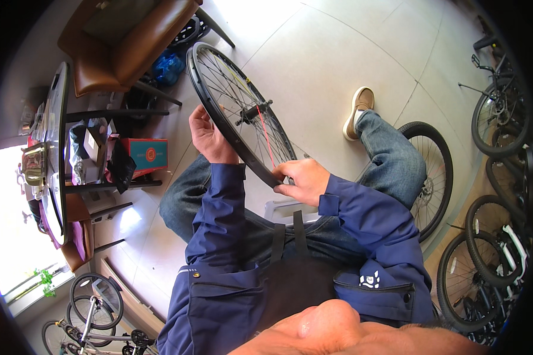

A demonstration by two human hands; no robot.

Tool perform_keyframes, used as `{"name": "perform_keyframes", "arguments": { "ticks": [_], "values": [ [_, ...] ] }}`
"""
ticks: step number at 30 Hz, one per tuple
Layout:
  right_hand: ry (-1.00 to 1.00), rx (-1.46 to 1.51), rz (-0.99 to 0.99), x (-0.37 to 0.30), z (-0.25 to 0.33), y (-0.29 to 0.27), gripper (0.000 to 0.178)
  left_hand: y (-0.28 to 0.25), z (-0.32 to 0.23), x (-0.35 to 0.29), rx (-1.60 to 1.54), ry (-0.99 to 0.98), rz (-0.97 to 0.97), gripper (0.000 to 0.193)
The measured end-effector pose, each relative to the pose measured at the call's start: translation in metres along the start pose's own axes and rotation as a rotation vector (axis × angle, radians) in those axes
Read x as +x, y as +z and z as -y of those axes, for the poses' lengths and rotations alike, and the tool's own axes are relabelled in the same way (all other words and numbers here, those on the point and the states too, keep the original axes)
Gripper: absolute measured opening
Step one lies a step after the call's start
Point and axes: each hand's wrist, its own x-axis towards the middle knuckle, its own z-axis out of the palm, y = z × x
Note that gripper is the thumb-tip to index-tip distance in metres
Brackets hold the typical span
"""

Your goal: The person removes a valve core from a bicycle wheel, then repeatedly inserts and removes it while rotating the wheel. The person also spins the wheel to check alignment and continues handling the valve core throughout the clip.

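Observation:
A bare black bicycle wheel [197, 76] without a tyre stands tilted in front of me. Its hub shows at the middle, and one red spoke [265, 135] stands out among the dark ones, running from the hub to the lower rim. My left hand [212, 139] is closed round the left side of the rim, part of its fingers hidden behind it. Near the red spoke's lower end, my right hand [305, 179] pinches the bottom of the rim between thumb and fingers. Whether a small tool is in that pinch cannot be seen.
A wheel with a tyre [443, 198] is beside my right leg. Bicycles [485, 260] line the right side, and more bicycles [95, 313] are at lower left. On the left are a table [58, 160], a brown chair [109, 56] and a red-and-teal box [149, 155].

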Motion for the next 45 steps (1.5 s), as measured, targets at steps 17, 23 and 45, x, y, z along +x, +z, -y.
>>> {"name": "perform_keyframes", "arguments": {
  "ticks": [17,23,45],
  "values": [
    [0.005,0.011,0.004,-0.001,-0.002,0.002,0.032,-0.004,0.011,-0.016,-0.195,0.083,0.247,0.015],
    [-0.014,0.029,-0.038,0.000,-0.001,0.001,0.034,0.001,0.013,-0.018,-0.069,0.097,0.144,0.018],
    [0.043,0.049,-0.005,0.005,0.009,-0.005,0.033,0.011,0.015,-0.019,-0.254,0.038,0.076,0.019]
  ]
}}
